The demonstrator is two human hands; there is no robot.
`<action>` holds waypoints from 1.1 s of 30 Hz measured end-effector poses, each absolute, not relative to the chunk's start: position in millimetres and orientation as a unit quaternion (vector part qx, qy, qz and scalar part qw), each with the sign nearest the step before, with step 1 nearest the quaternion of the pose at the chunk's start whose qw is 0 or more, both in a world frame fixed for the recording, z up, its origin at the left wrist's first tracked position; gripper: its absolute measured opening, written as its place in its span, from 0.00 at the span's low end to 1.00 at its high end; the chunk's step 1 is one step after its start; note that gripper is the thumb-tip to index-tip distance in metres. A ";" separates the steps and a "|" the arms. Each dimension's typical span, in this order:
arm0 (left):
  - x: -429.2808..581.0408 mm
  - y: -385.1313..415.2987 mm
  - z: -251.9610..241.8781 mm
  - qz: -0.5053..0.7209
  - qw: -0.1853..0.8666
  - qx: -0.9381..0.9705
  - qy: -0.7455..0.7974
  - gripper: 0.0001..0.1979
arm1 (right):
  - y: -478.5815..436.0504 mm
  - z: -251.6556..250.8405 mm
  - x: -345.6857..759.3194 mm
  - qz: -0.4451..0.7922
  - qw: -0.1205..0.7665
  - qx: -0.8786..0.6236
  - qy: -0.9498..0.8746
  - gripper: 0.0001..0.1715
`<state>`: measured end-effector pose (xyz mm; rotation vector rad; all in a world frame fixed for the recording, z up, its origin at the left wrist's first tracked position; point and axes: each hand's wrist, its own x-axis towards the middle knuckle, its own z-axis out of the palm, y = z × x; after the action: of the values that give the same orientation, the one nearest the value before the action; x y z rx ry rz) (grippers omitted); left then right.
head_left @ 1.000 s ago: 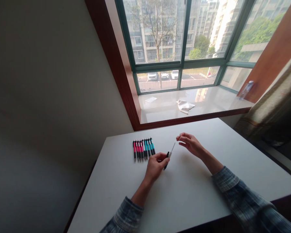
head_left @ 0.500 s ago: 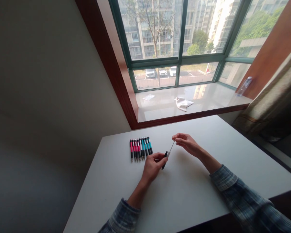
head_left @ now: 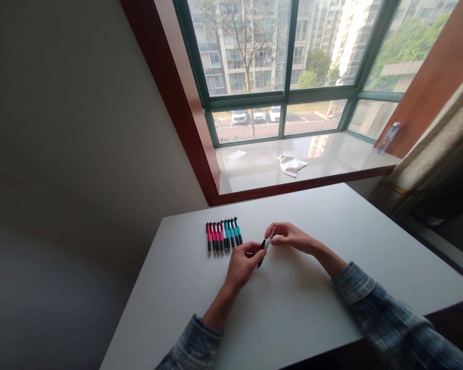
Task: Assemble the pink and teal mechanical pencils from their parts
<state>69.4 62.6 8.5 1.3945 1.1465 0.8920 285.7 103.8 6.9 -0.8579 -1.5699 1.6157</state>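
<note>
Two bare hands meet above a white table (head_left: 293, 313) beside a window, at work on the parts of a pen. The left hand (head_left: 239, 268) grips a dark pen piece (head_left: 259, 264) and a white pen piece (head_left: 268, 242) together between thumb and fingers; a thin rod (head_left: 273, 230) rises from the white piece. The right hand (head_left: 293, 238) curls thumb and forefinger at the rod; whether they pinch it or merely touch it cannot be told. The step looks like fine handling of the rod at the white piece's mouth, and the next move seems to call for a steady left hold and a light, straight fingertip action. A row of pens (head_left: 225, 237) lies nearby. On the sill, a clear bottle (head_left: 388, 137) stands, its contents impossible to make out.
</note>
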 end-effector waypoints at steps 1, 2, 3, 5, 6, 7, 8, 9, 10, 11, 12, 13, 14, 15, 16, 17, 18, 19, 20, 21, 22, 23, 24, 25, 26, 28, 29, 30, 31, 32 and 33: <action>69.5 62.5 9.1 0.374 0.536 0.587 0.478 0.15 | 102.7 6.2 283.2 0.621 0.354 -0.331 -0.617 0.21; 69.5 62.4 9.4 0.375 0.537 0.589 0.474 0.16 | 102.0 5.2 280.8 0.614 0.353 -0.333 -0.622 0.20; 69.6 62.4 9.5 0.375 0.537 0.591 0.471 0.16 | 101.5 4.0 278.6 0.609 0.353 -0.336 -0.626 0.20; 69.6 62.7 8.9 0.377 0.536 0.593 0.468 0.17 | 101.3 1.9 275.2 0.603 0.358 -0.338 -0.627 0.20; 69.6 62.9 8.4 0.377 0.535 0.594 0.468 0.17 | 101.4 1.2 274.2 0.601 0.362 -0.337 -0.628 0.20; 69.5 63.1 7.8 0.378 0.534 0.594 0.467 0.18 | 101.6 1.0 273.5 0.597 0.368 -0.335 -0.629 0.20; 69.4 63.2 7.2 0.379 0.534 0.595 0.466 0.17 | 101.7 1.3 273.0 0.593 0.375 -0.335 -0.630 0.20; 69.2 63.2 6.6 0.381 0.533 0.595 0.465 0.17 | 101.7 1.8 272.7 0.588 0.379 -0.335 -0.631 0.19; 69.0 63.1 6.1 0.382 0.532 0.597 0.463 0.17 | 101.5 2.6 272.4 0.585 0.379 -0.337 -0.633 0.19; 68.7 62.9 5.5 0.382 0.531 0.600 0.461 0.16 | 101.2 3.5 272.0 0.585 0.374 -0.339 -0.635 0.19; 68.5 62.7 4.9 0.382 0.529 0.603 0.459 0.16 | 100.7 4.4 271.4 0.587 0.368 -0.341 -0.635 0.19; 68.1 62.5 4.2 0.381 0.527 0.606 0.457 0.16 | 100.1 5.3 270.6 0.590 0.363 -0.342 -0.635 0.19; 67.8 62.4 3.4 0.380 0.525 0.610 0.455 0.15 | 99.5 6.1 269.7 0.592 0.360 -0.342 -0.635 0.19; 67.5 62.2 2.7 0.379 0.522 0.614 0.456 0.15 | 99.1 6.8 269.0 0.593 0.365 -0.340 -0.633 0.18; 67.3 62.2 2.0 0.376 0.518 0.616 0.459 0.15 | 98.9 7.6 268.6 0.594 0.376 -0.336 -0.628 0.18; 67.1 62.1 1.5 0.372 0.515 0.617 0.465 0.14 | 99.0 8.5 269.0 0.596 0.394 -0.330 -0.617 0.17; 66.9 62.2 1.2 0.368 0.512 0.616 0.472 0.14 | 99.6 9.4 270.4 0.601 0.419 -0.326 -0.598 0.16; 66.7 62.3 1.3 0.365 0.510 0.614 0.479 0.14 | 100.8 10.4 272.9 0.607 0.448 -0.323 -0.571 0.16; 66.5 62.4 1.6 0.364 0.510 0.610 0.485 0.14 | 102.3 11.4 276.6 0.615 0.478 -0.323 -0.538 0.15; 66.1 62.6 2.2 0.367 0.509 0.607 0.488 0.13 | 104.3 12.2 281.2 0.619 0.508 -0.326 -0.503 0.15; 65.5 63.0 3.1 0.373 0.505 0.605 0.490 0.13 | 106.6 12.6 286.6 0.618 0.534 -0.333 -0.471 0.15; 64.8 63.5 4.0 0.382 0.492 0.607 0.493 0.12 | 108.9 12.7 292.1 0.613 0.554 -0.344 -0.447 0.15; 63.8 64.1 5.0 0.394 0.472 0.612 0.498 0.11 | 111.2 12.2 297.5 0.603 0.567 -0.358 -0.432 0.15; 62.6 64.8 5.7 0.406 0.445 0.618 0.506 0.10 | 113.2 11.3 302.2 0.592 0.576 -0.371 -0.424 0.16; 61.3 65.6 6.3 0.417 0.416 0.624 0.513 0.09 | 114.8 10.0 306.1 0.581 0.580 -0.383 -0.423 0.16; 58.6 67.5 6.3 0.432 0.377 0.628 0.525 0.08 | 116.7 7.1 311.1 0.564 0.578 -0.399 -0.434 0.18; 57.5 68.5 5.9 0.438 0.368 0.626 0.529 0.08 | 117.1 6.0 312.5 0.554 0.574 -0.406 -0.447 0.19; 56.4 69.4 5.1 0.443 0.364 0.623 0.533 0.08 | 117.2 5.2 313.5 0.542 0.566 -0.412 -0.465 0.20; 55.6 70.2 4.2 0.448 0.361 0.618 0.536 0.08 | 117.0 4.8 314.3 0.526 0.557 -0.417 -0.489 0.21; 54.8 70.9 3.2 0.452 0.358 0.613 0.540 0.09 | 116.9 4.7 315.0 0.508 0.545 -0.422 -0.517 0.22; 54.2 71.6 2.2 0.455 0.356 0.608 0.544 0.09 | 116.7 4.8 315.8 0.491 0.533 -0.424 -0.543 0.22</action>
<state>54.2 71.6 2.2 1.5718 1.4052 1.1767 315.8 116.7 4.8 -1.0113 -1.2935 1.1702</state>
